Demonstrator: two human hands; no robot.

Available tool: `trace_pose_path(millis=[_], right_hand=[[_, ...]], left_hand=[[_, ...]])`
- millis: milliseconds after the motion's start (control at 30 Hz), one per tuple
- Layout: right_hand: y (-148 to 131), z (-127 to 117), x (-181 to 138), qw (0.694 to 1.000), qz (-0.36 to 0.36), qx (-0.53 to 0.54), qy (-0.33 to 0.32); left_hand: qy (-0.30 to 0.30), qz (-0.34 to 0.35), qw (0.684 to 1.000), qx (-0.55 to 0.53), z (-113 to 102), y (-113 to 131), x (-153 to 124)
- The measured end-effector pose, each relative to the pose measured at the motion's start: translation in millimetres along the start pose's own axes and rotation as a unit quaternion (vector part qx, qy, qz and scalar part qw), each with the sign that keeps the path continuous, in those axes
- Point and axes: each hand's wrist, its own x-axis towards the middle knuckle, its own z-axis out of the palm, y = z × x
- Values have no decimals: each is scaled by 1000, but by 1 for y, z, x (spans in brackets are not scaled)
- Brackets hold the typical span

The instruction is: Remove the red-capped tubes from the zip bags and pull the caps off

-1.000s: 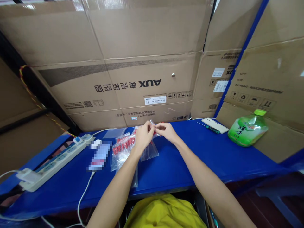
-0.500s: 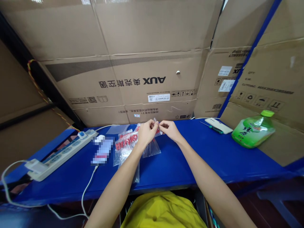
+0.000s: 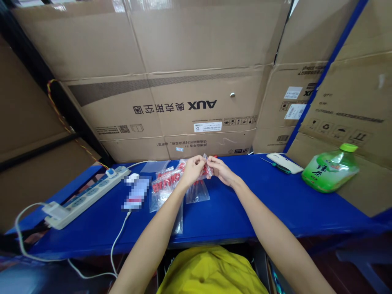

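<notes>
Over the blue table (image 3: 220,216), left hand (image 3: 192,171) and right hand (image 3: 224,172), both nearly closed, pinch a clear bag (image 3: 208,166); bag handling underway, next move likely needs steady fingertip control.

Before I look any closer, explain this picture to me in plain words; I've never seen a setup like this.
There is no machine here, just a person working bare-handed. The view comes from a camera worn on the head, looking forward and down, so the forearms reach away from you.

The left hand and right hand hold a small clear bag between their fingertips, with something red showing at it.

On the blue table, more clear bags with red pieces lie by the left forearm. Further left are a pixelated flat object and a power strip. On the right are a green-handled tool, a white flat object and a green bottle. Cardboard stands behind.
</notes>
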Motion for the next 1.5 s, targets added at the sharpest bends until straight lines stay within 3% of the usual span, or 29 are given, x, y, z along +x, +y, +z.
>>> trace_pose_path(millis=[167,333,467,633,800,967,1033,1167,1267,1400,1500], right_hand=[[0,7,1,999,-26,46,3],[0,9,3,996,-52,28,73],[2,8,6,984,-107,-74,122],[8,0,11,971,-118,-116,174],[11,-12,14,951,-170,-141,214],[4,-18,13,937,-225,-140,227],[2,-17,13,944,-218,-118,219],[5,-16,13,956,-182,-116,199],[10,-23,15,950,-165,-167,206],[13,-31,16,918,-178,-274,224],[15,-31,17,935,-166,-251,188]], left_hand=[[8,16,998,-55,0,-3,-2],[57,32,994,-88,0,-1,0],[84,68,993,51,-2,8,-2],[166,120,940,272,-7,18,-8],[131,137,905,380,-10,18,-10],[43,225,893,386,-22,8,-2],[-4,214,889,405,-28,0,1],[-56,126,881,453,-36,-12,5],[-19,86,861,501,-41,-12,5],[24,39,828,559,-46,-10,6],[8,25,817,577,-47,-10,7]])
